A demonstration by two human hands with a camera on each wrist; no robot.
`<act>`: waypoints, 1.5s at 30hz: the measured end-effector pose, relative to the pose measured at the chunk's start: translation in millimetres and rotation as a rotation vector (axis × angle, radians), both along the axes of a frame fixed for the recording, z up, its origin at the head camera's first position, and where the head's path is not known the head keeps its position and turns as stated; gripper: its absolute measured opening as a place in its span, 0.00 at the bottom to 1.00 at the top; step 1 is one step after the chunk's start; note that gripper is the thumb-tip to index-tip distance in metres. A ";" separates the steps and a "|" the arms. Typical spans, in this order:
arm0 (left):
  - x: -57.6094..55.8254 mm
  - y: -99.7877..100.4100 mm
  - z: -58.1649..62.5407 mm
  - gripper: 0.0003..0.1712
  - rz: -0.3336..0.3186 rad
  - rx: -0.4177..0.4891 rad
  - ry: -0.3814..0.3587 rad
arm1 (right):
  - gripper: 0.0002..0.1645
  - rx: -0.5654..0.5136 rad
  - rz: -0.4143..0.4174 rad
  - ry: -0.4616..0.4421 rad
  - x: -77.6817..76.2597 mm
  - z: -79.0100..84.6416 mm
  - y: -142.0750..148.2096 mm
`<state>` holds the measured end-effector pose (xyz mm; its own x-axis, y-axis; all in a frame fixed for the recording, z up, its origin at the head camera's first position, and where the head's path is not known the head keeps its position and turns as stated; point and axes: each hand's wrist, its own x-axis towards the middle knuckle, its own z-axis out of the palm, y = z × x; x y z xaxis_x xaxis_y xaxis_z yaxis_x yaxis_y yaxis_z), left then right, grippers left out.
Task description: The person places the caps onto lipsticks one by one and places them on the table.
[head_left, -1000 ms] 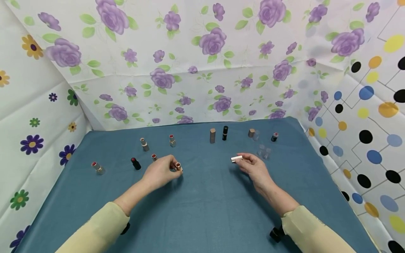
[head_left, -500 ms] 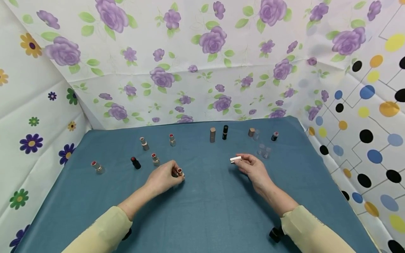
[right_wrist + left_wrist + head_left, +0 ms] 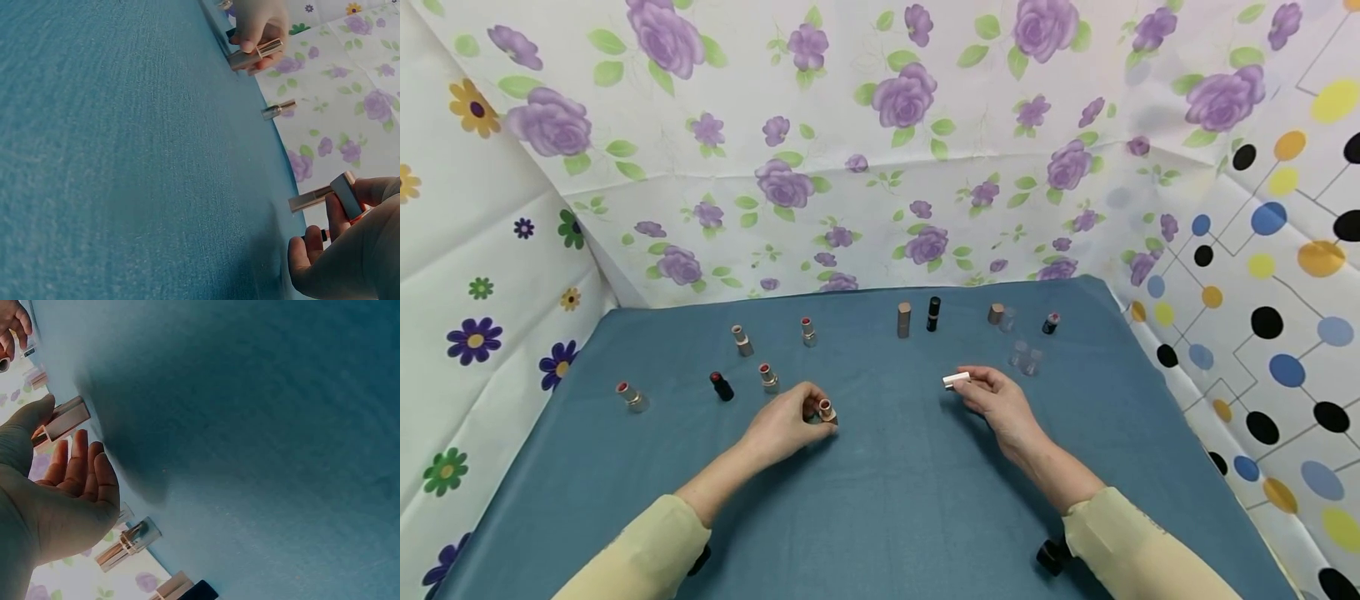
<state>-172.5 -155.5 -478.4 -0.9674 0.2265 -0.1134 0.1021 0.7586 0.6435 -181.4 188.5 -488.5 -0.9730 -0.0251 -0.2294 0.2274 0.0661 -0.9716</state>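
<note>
My left hand (image 3: 784, 419) pinches an uncapped rose-gold lipstick (image 3: 827, 411) between thumb and fingers, tube end up, close to the cloth. In the left wrist view the base of this lipstick (image 3: 69, 420) shows beside the thumb. My right hand (image 3: 1006, 407) holds a shiny lipstick cap (image 3: 956, 380) by its end, lying sideways and raised off the cloth; in the right wrist view the cap (image 3: 347, 195) looks boxy and dark on one face. A wide gap separates the two hands. Behind the left hand stands an uncapped lipstick (image 3: 768, 379).
Uncapped lipsticks stand on the left: a silver one (image 3: 632, 398), a black one (image 3: 722, 387), and two farther back (image 3: 742, 341) (image 3: 808, 332). Toward the back right are a brown tube (image 3: 903, 321), a black tube (image 3: 933, 314), a brown cap (image 3: 996, 314), clear caps (image 3: 1025, 358) and a dark lipstick (image 3: 1051, 324).
My left hand has shifted slightly right and nearer with its lipstick, uncovering more of the lipstick behind it. My right hand and the cap have drifted a little left.
</note>
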 end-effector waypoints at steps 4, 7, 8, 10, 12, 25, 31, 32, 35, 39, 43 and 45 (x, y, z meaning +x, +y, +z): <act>-0.4 -0.1 -3.1 0.18 -0.017 -0.011 0.019 | 0.31 -0.004 0.001 0.002 -0.2 -0.7 0.6; -0.4 -0.2 -4.4 0.15 -0.029 -0.001 0.033 | 0.31 -0.002 -0.001 0.002 -0.7 -0.8 0.4; -0.3 -0.3 -4.5 0.14 -0.029 0.004 0.033 | 0.31 0.000 -0.001 0.002 -0.8 -0.5 0.3; 0.8 -0.9 -3.5 0.12 -0.027 0.026 0.021 | 0.32 -0.001 0.000 0.002 -0.9 0.3 0.0; 1.8 -1.5 -0.8 0.12 -0.019 0.054 0.007 | 0.32 -0.005 0.001 0.002 -0.7 1.4 -0.2; 7.7 -3.8 32.5 0.12 -0.004 0.076 0.078 | 0.32 -0.048 0.007 0.038 0.0 10.4 -3.5; 9.0 -4.6 36.2 0.09 -0.025 0.087 0.129 | 0.29 -0.084 0.001 0.043 1.0 13.7 -9.7; 8.9 -4.6 36.1 0.08 -0.036 0.083 0.144 | 0.29 -0.088 0.001 0.044 1.3 14.0 -10.3; 9.4 -4.5 36.3 0.08 -0.070 0.067 0.195 | 0.29 -0.089 0.009 0.046 1.9 13.6 -11.3; 11.1 -2.2 38.3 0.13 -0.099 0.041 0.240 | 0.30 -0.084 0.021 0.045 2.7 12.7 -12.6; 11.7 3.2 41.4 0.14 -0.099 0.032 0.232 | 0.30 -0.087 0.027 0.048 3.8 13.7 -16.7; 11.3 6.7 43.2 0.13 -0.091 0.040 0.219 | 0.30 -0.092 0.036 0.055 4.2 14.6 -20.4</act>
<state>-161.2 -148.8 -435.2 -0.9434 0.3140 0.1073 0.3091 0.7143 0.6278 -177.2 168.1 -474.0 -0.9822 -0.0783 -0.1708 0.1726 -0.0168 -0.9848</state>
